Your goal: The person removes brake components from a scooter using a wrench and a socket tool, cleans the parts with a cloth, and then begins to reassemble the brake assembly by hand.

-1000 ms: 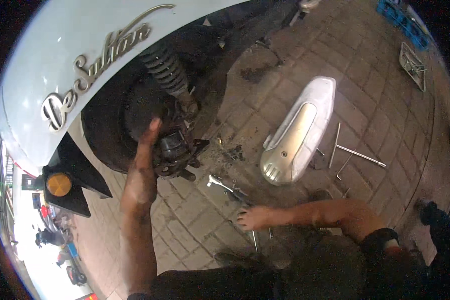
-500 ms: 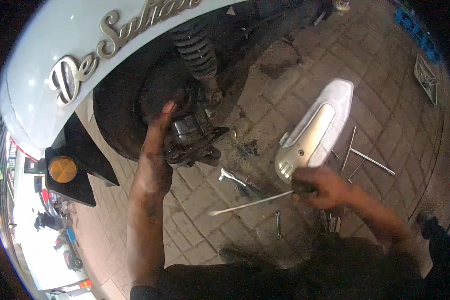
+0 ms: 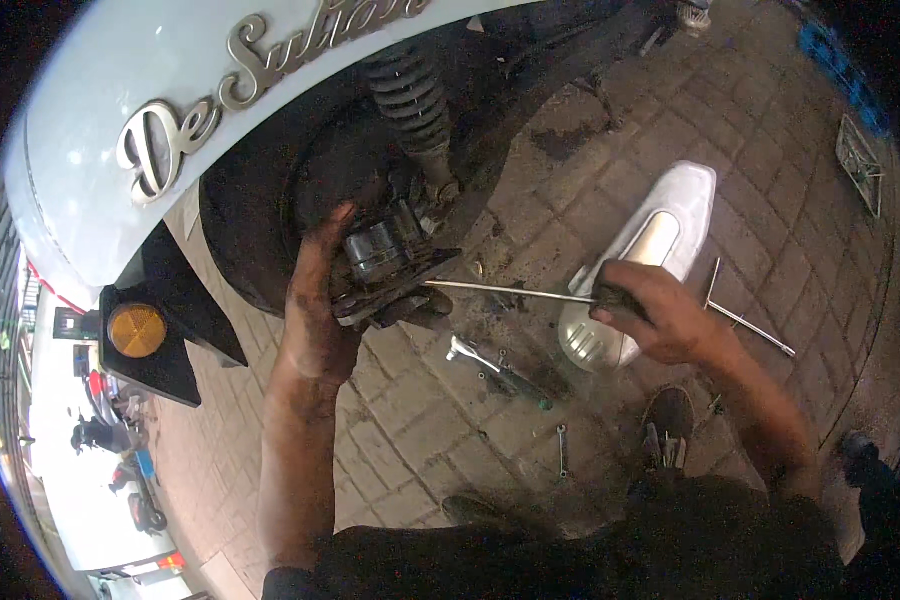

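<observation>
My left hand [image 3: 315, 325] is closed around a dark, greasy metal part [image 3: 375, 257] with a shiny round cylinder, which looks like a brake caliper. Its thumb shows on top; the other fingers are mostly hidden. In my right hand [image 3: 652, 312] is a screwdriver [image 3: 515, 291] with a long thin shaft, its handle covered by my fist. The shaft points left, and its tip meets the lower plate of the metal part. Just above hangs a coil-spring shock absorber [image 3: 410, 105] under a white scooter body [image 3: 75, 150].
On the brick paving lie a white and gold cover [image 3: 670, 195], a ratchet wrench [image 3: 490, 366], a small spanner [image 3: 563, 450] and a T-handle wrench [image 3: 755, 330]. An orange reflector [image 3: 136, 331] on a black bracket juts out at left. A blue crate [image 3: 840, 75] sits far right.
My right hand has risen, bringing the screwdriver from low over the paving up to the metal part. My left hand keeps its hold. The whole view has shifted slightly.
</observation>
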Tool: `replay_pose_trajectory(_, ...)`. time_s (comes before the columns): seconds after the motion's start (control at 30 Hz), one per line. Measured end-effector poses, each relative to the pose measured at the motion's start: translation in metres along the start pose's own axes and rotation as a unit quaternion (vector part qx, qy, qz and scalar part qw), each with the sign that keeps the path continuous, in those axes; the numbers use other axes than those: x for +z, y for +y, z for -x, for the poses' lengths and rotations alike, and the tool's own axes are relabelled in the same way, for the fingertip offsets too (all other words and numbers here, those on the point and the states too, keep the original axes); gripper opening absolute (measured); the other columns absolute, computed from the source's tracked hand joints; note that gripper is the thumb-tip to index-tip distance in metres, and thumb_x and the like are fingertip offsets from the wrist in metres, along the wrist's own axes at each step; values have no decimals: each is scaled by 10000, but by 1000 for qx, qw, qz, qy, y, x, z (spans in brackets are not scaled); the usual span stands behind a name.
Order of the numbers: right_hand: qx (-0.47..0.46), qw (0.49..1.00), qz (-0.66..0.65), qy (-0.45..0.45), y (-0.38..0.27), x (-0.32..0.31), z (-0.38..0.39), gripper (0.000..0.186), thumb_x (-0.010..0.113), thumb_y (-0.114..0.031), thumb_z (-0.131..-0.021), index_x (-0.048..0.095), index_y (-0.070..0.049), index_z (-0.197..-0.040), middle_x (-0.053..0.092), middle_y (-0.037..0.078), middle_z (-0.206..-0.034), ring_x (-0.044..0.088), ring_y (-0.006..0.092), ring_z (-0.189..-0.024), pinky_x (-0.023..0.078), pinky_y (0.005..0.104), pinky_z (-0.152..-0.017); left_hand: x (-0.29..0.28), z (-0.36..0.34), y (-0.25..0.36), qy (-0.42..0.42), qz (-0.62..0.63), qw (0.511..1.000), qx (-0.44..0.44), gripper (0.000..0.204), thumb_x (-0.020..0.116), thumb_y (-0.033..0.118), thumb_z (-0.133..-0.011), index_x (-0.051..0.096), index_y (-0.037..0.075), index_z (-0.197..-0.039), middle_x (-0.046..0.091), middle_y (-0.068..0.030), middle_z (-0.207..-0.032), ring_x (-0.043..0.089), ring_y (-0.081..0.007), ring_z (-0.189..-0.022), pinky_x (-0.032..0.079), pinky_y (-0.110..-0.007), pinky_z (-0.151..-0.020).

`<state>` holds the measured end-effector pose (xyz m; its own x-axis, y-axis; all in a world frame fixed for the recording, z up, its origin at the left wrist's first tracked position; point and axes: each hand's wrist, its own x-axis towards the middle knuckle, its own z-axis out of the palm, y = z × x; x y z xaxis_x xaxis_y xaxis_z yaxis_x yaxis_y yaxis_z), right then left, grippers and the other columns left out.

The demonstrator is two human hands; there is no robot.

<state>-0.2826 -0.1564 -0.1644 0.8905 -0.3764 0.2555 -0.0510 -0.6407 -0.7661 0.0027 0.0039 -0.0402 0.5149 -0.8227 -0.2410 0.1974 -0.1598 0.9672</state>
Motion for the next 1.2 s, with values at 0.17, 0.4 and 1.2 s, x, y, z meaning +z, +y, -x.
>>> replay_pose_trajectory(0.17,172,935,-144,-274,-28,4,-14,586,614,-359,-948,449,15,-1369,585,249,-1159,571,374,-1082,442,413,-972,10,11,1,49,-26,998,26,634,370,520,-978,411,43,-1394,601,-235,-1230,665,-427,-979,600,-561,-721)
replay_pose_trajectory(0.4,136,973,-178,-55,-21,58,14,573,663,-457,-907,588,31,-1196,654,199,-862,633,312,-790,476,419,-725,18,16,-6,1,44,999,6,650,430,571,-942,444,68,-1354,588,-216,-1252,654,-414,-1015,596,-558,-713)
replay_pose_trajectory(1.2,357,739,-561,-110,-30,100,33,470,696,-322,-915,558,-16,-1244,601,15,-900,557,111,-781,453,295,-652,8,16,-27,-25,133,988,-72,506,526,483,-945,544,118,-1297,591,-82,-1263,591,-243,-1148,461,-436,-978)
